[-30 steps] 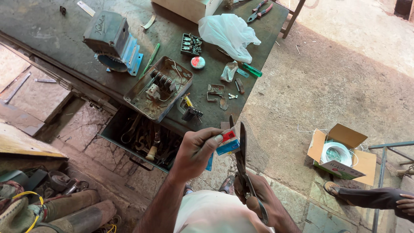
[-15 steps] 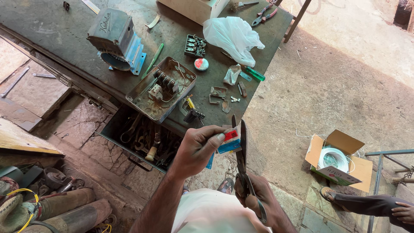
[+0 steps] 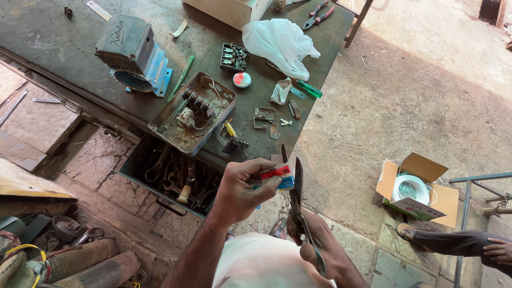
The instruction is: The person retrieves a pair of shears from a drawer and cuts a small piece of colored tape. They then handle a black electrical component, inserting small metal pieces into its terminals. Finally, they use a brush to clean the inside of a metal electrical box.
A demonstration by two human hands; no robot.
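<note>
Head view, looking down: the left hand (image 3: 240, 189) is closed around a small red, white and blue packet (image 3: 277, 174), pinched between thumb and fingers, its end sticking out to the right. Just beside it the right hand (image 3: 314, 242) is wrapped around the handles of a pair of scissors (image 3: 298, 202), whose dark blades point up and away, the tips level with the packet and almost touching its right edge.

Beyond the left hand lies an open tool drawer (image 3: 170, 178) full of rusty tools, and above it the dark workbench (image 3: 64, 48). On the bench, straight ahead of the hands, sits a rusty open switch box (image 3: 193, 111) with wiring inside; further off to the left is a grey motor housing (image 3: 130, 50) on a blue base. Ahead and slightly right lie a white plastic bag (image 3: 280, 42), a green-handled screwdriver (image 3: 306, 88) and a small round tin (image 3: 241, 80).

Well to the right of the hands, on the floor, an open cardboard box (image 3: 421, 189) holds a coil of white wire. Another person's foot and hand (image 3: 498, 250) show at the lower right edge.
</note>
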